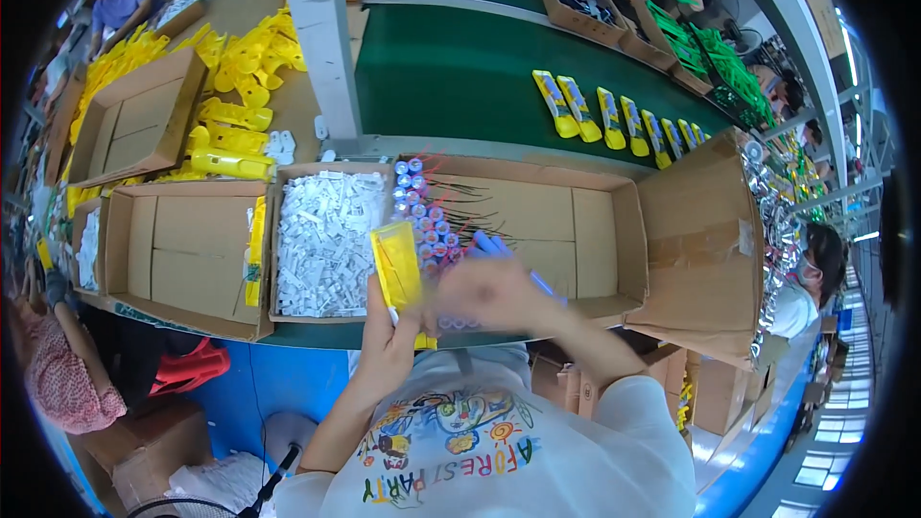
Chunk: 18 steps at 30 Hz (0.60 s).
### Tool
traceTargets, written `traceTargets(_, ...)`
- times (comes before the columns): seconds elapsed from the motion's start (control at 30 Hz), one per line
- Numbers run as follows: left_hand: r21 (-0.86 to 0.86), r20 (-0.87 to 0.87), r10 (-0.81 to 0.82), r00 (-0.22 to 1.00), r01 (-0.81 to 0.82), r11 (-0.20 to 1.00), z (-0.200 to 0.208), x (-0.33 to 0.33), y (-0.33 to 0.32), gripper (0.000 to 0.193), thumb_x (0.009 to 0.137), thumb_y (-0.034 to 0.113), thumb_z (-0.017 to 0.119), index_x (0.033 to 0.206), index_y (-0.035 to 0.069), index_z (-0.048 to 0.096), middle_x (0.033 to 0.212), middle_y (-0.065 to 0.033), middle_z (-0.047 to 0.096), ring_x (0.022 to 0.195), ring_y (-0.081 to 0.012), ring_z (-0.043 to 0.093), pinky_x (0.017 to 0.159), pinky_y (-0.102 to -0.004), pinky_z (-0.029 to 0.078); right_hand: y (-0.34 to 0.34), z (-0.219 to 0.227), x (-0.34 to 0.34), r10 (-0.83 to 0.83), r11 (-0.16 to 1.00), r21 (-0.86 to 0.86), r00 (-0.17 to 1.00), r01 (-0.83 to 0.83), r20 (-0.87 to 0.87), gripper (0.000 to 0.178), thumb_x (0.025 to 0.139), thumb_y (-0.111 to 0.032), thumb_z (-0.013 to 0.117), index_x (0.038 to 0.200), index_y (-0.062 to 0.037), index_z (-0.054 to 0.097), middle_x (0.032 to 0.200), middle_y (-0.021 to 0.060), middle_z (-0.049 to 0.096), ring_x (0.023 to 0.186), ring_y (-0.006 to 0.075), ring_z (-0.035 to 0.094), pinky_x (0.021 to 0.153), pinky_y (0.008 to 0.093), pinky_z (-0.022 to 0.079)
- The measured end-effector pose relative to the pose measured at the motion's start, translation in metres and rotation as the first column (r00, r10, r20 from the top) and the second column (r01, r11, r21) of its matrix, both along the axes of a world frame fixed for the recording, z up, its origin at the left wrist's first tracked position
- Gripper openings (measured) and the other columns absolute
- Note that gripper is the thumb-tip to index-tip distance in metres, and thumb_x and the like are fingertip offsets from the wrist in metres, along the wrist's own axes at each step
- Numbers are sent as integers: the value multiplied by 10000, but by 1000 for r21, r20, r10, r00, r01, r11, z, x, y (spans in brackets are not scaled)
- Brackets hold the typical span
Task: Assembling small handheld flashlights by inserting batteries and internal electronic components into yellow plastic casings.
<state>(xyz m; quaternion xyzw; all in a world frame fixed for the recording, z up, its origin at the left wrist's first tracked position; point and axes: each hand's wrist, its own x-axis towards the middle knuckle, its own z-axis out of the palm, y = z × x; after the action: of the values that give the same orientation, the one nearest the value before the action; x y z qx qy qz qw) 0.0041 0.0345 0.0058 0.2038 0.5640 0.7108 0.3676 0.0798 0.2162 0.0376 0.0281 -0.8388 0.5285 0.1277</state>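
My left hand [387,341] is closed around a yellow plastic housing [394,264], held upright over the front of the boxes. My right hand [489,295], smeared by motion, is just right of the housing, above the box of batteries. Its fingers do not show clearly, so whether they grip anything cannot be made out. Blue-violet cylindrical batteries [436,225] with thin red and black wires lie along the left side of a cardboard box [595,240]. Several more blue cylinders [491,244] show beside my right hand.
Small white plastic parts [331,240] fill the box at left. Beyond them are a shallow carton [187,254] and piled yellow housings [254,58]. Yellow assembled pieces [610,120] line the green belt [451,67]. A tall carton [686,240] stands right; a metal post [321,38] rises ahead.
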Motion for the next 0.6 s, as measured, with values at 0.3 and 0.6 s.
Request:
traceTargets(0.3, 58, -19, 34, 999, -33, 998, 4, 8, 3, 318, 933, 7, 428, 1251, 6, 419, 952, -55, 574, 800, -130, 586, 706, -296, 502, 96, -44, 7, 53, 998, -41, 830, -36, 556, 220, 848, -128, 695, 1027, 1, 679, 920, 70, 671, 824, 171, 642, 776, 290, 512)
traceTargets(0.6, 98, -29, -48, 998, 51, 994, -1, 19, 7, 356, 939, 6, 387, 1283, 33, 298, 972, -82, 522, 744, -140, 567, 689, -302, 507, 23, 23, 13, -123, 912, -350, 958, 212, 259, 278, 883, -88, 666, 1142, 6, 628, 956, 52, 653, 863, 117, 618, 817, 268, 508)
